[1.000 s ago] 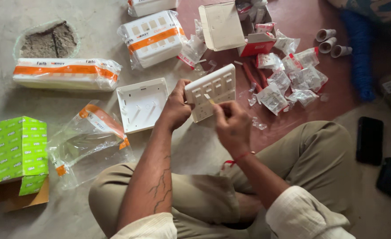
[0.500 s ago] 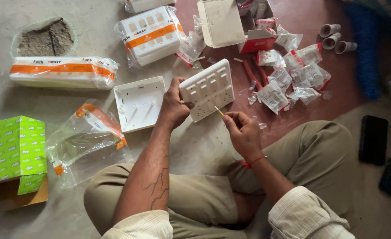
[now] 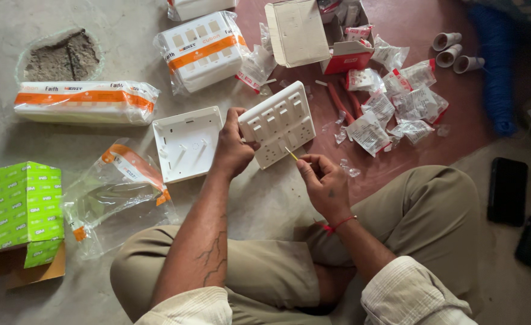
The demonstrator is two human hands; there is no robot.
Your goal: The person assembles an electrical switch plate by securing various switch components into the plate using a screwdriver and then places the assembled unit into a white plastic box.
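Grey concrete floor (image 3: 127, 24) strewn with packets; left hand (image 3: 232, 150) closed around a white switch plate (image 3: 280, 123), right hand (image 3: 322, 180) pinching a thin yellow-tipped tool (image 3: 291, 154) beside it.

Soft, even daylight over the floor, no hard shadows anywhere.

The grey concrete to the left of the left hand (image 3: 232, 150) is brightest and a little washed out, while the far right beyond the right hand (image 3: 322, 180) falls dim, so the black phone (image 3: 507, 191) shows almost no detail. The white switch plate (image 3: 277, 124) held between the hands is crisp and not blown out. Faint sheen glints on the clear plastic bag (image 3: 118, 192) down-left of the grip and on the small packets (image 3: 398, 105) up-right of it. Only a thin, soft shadow lies under the forearms. Focus is sharp at the grip; corners look slightly softer and stretched.
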